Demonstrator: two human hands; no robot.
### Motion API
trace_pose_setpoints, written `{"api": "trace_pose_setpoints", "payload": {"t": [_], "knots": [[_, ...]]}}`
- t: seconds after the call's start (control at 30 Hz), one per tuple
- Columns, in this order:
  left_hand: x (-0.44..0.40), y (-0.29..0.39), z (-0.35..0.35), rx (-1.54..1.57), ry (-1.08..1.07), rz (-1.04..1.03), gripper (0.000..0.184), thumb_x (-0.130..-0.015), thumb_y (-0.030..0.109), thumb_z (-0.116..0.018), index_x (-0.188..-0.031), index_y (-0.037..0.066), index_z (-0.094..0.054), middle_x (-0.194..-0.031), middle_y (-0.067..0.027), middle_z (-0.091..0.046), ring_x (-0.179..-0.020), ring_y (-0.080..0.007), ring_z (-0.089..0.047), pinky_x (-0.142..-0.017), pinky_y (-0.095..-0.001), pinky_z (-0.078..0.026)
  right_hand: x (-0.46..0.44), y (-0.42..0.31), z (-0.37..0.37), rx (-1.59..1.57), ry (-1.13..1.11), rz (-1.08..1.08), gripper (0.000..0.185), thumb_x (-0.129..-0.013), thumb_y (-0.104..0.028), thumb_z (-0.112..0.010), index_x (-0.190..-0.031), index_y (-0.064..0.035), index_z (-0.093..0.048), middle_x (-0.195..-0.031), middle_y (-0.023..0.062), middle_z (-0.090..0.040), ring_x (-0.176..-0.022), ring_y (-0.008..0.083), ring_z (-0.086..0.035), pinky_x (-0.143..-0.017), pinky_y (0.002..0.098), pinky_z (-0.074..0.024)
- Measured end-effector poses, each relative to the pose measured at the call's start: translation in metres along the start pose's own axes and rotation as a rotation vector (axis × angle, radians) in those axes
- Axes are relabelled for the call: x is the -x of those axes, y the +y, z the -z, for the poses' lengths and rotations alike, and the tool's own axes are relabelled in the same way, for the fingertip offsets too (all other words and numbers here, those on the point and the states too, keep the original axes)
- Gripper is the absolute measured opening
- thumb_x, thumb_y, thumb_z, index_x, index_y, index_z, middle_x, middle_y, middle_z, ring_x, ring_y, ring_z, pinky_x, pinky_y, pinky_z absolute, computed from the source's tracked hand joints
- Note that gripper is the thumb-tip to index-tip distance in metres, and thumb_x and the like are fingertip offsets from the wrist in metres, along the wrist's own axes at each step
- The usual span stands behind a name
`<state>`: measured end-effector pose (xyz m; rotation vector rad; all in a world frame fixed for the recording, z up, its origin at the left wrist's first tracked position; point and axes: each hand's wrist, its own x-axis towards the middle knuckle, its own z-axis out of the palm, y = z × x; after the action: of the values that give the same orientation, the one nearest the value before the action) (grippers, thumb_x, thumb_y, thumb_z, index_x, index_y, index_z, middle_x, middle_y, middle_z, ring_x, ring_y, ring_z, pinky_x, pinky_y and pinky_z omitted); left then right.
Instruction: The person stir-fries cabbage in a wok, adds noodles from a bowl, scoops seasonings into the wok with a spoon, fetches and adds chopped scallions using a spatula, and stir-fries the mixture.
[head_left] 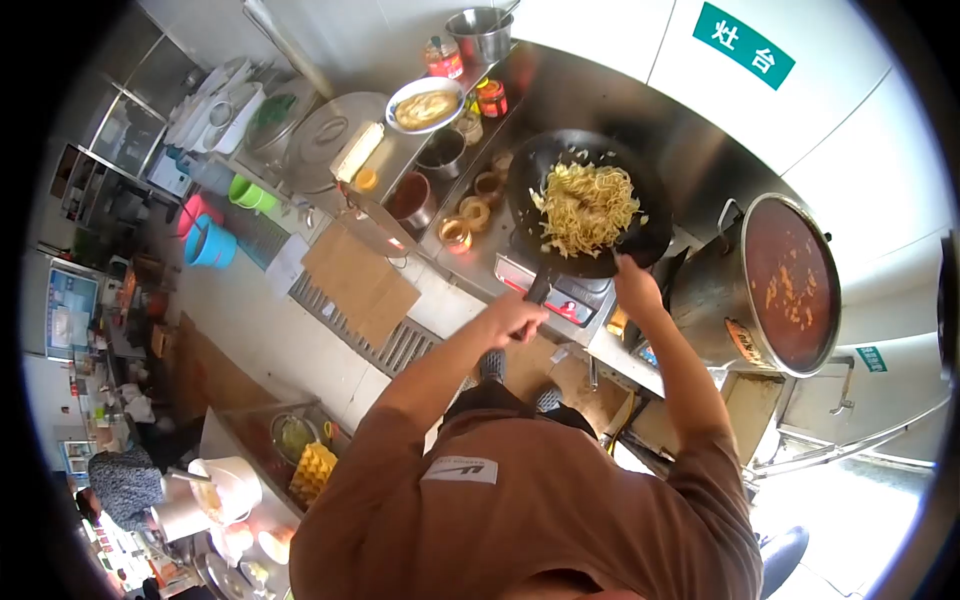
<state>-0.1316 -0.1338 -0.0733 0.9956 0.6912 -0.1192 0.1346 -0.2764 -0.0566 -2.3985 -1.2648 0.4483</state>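
Observation:
My left hand (pixel 515 320) is closed round the dark handle (pixel 539 288) of a black wok (pixel 648 190). The wok rests on a portable stove (pixel 545 290) and holds a heap of yellow noodles (pixel 588 210) with pale shreds among them. At the wok's near right rim, my right hand (pixel 637 284) is closed on a thin cooking utensil, mostly hidden by the hand and the noodles; its exact kind is unclear. A few pale bits cling to the wok's far inner side.
To the right stands a large metal pot (pixel 700 305) of reddish-brown broth. Left of the wok are open jars (pixel 474 212), a metal container of dark sauce (pixel 411 200) and a bowl of pale food (pixel 426 106). Cardboard (pixel 360 285) lies on the floor. Behind at left, a person (pixel 125 490) is partly visible.

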Motion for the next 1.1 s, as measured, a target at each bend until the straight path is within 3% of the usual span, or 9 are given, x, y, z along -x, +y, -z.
{"api": "trace_pose_setpoints", "payload": {"t": [0.13,0.23,0.63,0.73,0.8,0.87,0.9,1.0,1.1], "knots": [[0.066,0.024,-0.031,-0.099,0.157,-0.134,0.010,-0.078,0.010,-0.059,-0.072,0.006,-0.052,-0.049,-0.0027,-0.045,-0.041,-0.0125,-0.047,-0.039,-0.0269,-0.037,0.047,0.002,0.081,-0.084,-0.010,0.164,0.021,-0.085,-0.021,-0.053,-0.102,-0.0129,-0.060,-0.093,0.0190,-0.063,-0.089,0.0379,-0.060,-0.074,0.0463,-0.0469],[0.043,0.004,-0.029,-0.006,0.079,-0.084,0.016,-0.079,0.015,-0.063,-0.068,0.006,-0.056,-0.050,-0.0032,-0.048,-0.043,-0.0122,-0.047,-0.041,-0.0282,-0.037,0.025,-0.025,0.026,-0.064,-0.068,-0.064,0.022,-0.085,-0.021,-0.049,-0.101,-0.0094,-0.058,-0.088,0.0206,-0.063,-0.085,0.0385,-0.061,-0.071,0.0475,-0.0472],[0.077,0.003,0.016,-0.063,-0.025,-0.079,0.019,-0.077,0.013,-0.060,-0.062,0.003,-0.053,-0.053,-0.0076,-0.052,-0.042,-0.0171,-0.048,-0.042,-0.0307,-0.038,0.060,-0.053,0.057,0.143,-0.007,0.242,0.018,-0.086,-0.020,-0.050,-0.098,-0.0099,-0.060,-0.081,0.0165,-0.064,-0.084,0.0332,-0.063,-0.073,0.0460,-0.0478],[0.056,0.006,0.028,-0.069,-0.063,-0.096,0.018,-0.076,0.013,-0.061,-0.062,0.003,-0.054,-0.051,-0.0077,-0.051,-0.042,-0.0175,-0.049,-0.041,-0.0313,-0.038,0.029,-0.033,0.090,0.023,-0.270,-0.123,0.025,-0.085,-0.022,-0.054,-0.106,-0.0096,-0.059,-0.088,0.0143,-0.065,-0.084,0.0312,-0.063,-0.073,0.0455,-0.0478],[0.030,0.017,0.014,-0.012,-0.049,-0.082,0.018,-0.077,0.012,-0.060,-0.062,0.003,-0.053,-0.049,-0.0061,-0.049,-0.042,-0.0162,-0.048,-0.041,-0.0309,-0.037,0.026,-0.048,0.050,0.001,-0.089,-0.110,0.022,-0.084,-0.021,-0.056,-0.104,-0.0125,-0.061,-0.089,0.0117,-0.065,-0.082,0.0308,-0.063,-0.072,0.0436,-0.0481],[0.046,0.017,0.025,-0.038,-0.164,-0.049,0.016,-0.083,0.013,-0.058,-0.072,0.003,-0.052,-0.053,-0.0061,-0.050,-0.042,-0.0161,-0.047,-0.044,-0.0304,-0.039,0.038,-0.045,0.018,0.410,-0.021,0.124,0.021,-0.086,-0.021,-0.054,-0.104,-0.0118,-0.061,-0.090,0.0116,-0.065,-0.078,0.0335,-0.062,-0.070,0.0414,-0.0484],[0.063,0.010,0.032,-0.045,-0.107,-0.017,0.015,-0.083,0.013,-0.058,-0.074,0.003,-0.052,-0.053,-0.0058,-0.050,-0.042,-0.0161,-0.047,-0.044,-0.0301,-0.039,0.067,-0.056,0.050,0.230,0.046,0.218,0.023,-0.087,-0.021,-0.053,-0.106,-0.0088,-0.060,-0.091,0.0127,-0.065,-0.079,0.0339,-0.062,-0.071,0.0416,-0.0485],[0.074,0.011,0.036,-0.132,-0.099,-0.030,0.014,-0.083,0.012,-0.057,-0.076,0.003,-0.051,-0.054,-0.0054,-0.050,-0.042,-0.0157,-0.047,-0.043,-0.0296,-0.039,0.041,-0.026,0.091,-0.071,-0.262,-0.158,0.028,-0.088,-0.022,-0.053,-0.112,-0.0100,-0.056,-0.089,0.0152,-0.065,-0.082,0.0345,-0.062,-0.072,0.0427,-0.0482],[0.034,0.019,0.031,-0.025,-0.124,-0.012,0.011,-0.081,0.010,-0.058,-0.076,0.001,-0.052,-0.055,-0.0055,-0.050,-0.041,-0.0154,-0.047,-0.043,-0.0299,-0.039,0.032,-0.040,0.033,0.178,-0.128,-0.101,0.026,-0.088,-0.023,-0.051,-0.111,-0.0110,-0.057,-0.093,0.0173,-0.065,-0.089,0.0329,-0.062,-0.076,0.0441,-0.0479]]}}
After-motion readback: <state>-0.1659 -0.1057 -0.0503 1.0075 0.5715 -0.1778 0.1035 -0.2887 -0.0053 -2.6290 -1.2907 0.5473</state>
